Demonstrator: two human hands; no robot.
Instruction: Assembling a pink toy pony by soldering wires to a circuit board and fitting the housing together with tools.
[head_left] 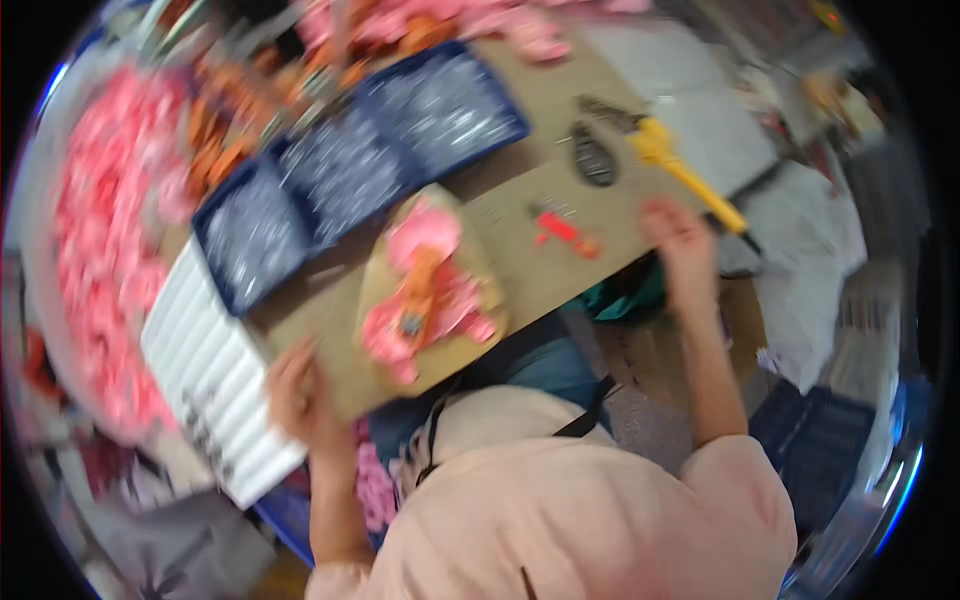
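Observation:
Over the table's left front corner is my left hand (300,395), beside a white ridged tray (205,350). Its fingers are blurred but look loosely apart, with nothing seen in them. My right hand (683,245) hangs at the right front edge near a yellow-handled tool (690,180); its fingers look loosely bent and apart, also with nothing visible. Between the hands lies a tan, rounded pad (380,280) bearing a pink figure-like piece (425,235) with an orange part (420,290) across its middle. Small red pieces (560,228) lie to the right of the pad.
A dark blue three-compartment tray (235,293) of clear small pieces stands behind the pad. Pink pieces (110,230) fill a large tub at left; orange pieces (215,150) are heaped beyond. A dark oval object (593,157) lies at right, near white plastic sheeting (805,250).

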